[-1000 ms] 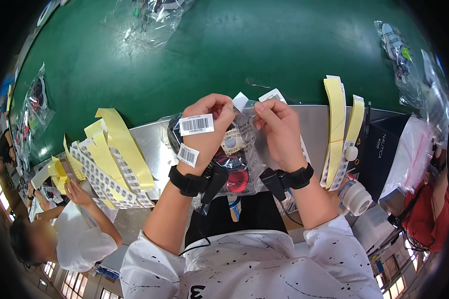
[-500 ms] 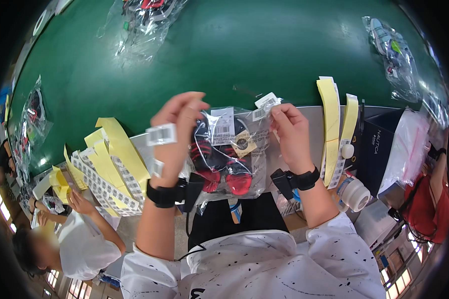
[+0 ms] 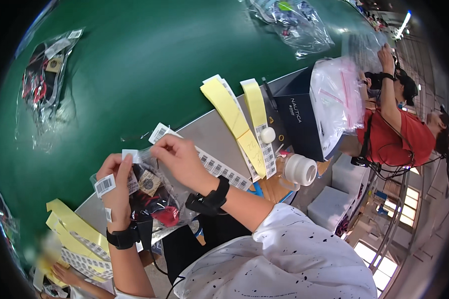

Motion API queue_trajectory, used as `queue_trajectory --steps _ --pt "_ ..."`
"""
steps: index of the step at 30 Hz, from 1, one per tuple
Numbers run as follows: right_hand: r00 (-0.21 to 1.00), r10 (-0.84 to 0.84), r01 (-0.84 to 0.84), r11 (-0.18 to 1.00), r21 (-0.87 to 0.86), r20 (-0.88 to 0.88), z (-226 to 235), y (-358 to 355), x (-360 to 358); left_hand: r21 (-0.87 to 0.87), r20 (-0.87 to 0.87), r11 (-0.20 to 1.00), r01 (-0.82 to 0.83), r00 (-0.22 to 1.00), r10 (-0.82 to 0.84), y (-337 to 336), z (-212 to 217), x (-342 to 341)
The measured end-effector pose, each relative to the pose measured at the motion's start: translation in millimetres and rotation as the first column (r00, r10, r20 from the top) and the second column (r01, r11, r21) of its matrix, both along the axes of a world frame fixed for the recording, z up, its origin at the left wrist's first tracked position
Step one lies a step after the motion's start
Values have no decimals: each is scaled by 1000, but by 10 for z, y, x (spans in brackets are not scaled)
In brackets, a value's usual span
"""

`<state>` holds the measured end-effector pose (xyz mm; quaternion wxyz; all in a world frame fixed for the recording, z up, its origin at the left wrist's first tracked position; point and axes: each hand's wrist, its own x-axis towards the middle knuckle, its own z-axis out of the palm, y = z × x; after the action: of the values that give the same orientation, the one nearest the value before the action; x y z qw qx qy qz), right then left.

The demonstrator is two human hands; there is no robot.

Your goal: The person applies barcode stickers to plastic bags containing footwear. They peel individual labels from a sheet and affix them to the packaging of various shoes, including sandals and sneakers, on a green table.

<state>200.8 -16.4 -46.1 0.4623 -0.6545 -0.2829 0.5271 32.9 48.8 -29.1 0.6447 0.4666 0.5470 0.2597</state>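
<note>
Two bare hands share one clear plastic bag point(image 3: 143, 200) in front of the person's body; the left hand point(image 3: 115, 192) grasps its upper left edge, thumb against a small white label point(image 3: 129, 153); the right hand point(image 3: 183, 157) appears to pinch its upper right edge; done well, this probably calls for film kept taut between both grips, the label pressed flat without creases, and the barcode label point(image 3: 105, 185) on the back of the left hand kept off the plastic; inside lie what look like red-and-black shoes point(image 3: 165, 216) and a tan card point(image 3: 149, 183); a transparent bag point(image 3: 60, 107) at upper left holds similar goods; at right, a dark box point(image 3: 304, 132) holds clear pouches point(image 3: 334, 94) with pink strips
</note>
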Motion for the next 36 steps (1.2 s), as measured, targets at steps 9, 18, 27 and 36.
queue_trajectory --steps 9,18,27,36 --pt "1000 -22 22 999 -32 7 -67 23 -58 -97 -27 982 -162 987 160 -55 -86 -144" --pt "974 -156 160 987 10 -164 -137 -21 208 -15 76 916 -402 912 402 266 128 -670" --pt "839 110 18 973 229 -532 669 317 -14 33 302 991 -129 947 114 68 652 -297" --pt "903 290 -271 957 106 -317 636 143 254 312 -139 834 455 890 -434 173 712 -320"
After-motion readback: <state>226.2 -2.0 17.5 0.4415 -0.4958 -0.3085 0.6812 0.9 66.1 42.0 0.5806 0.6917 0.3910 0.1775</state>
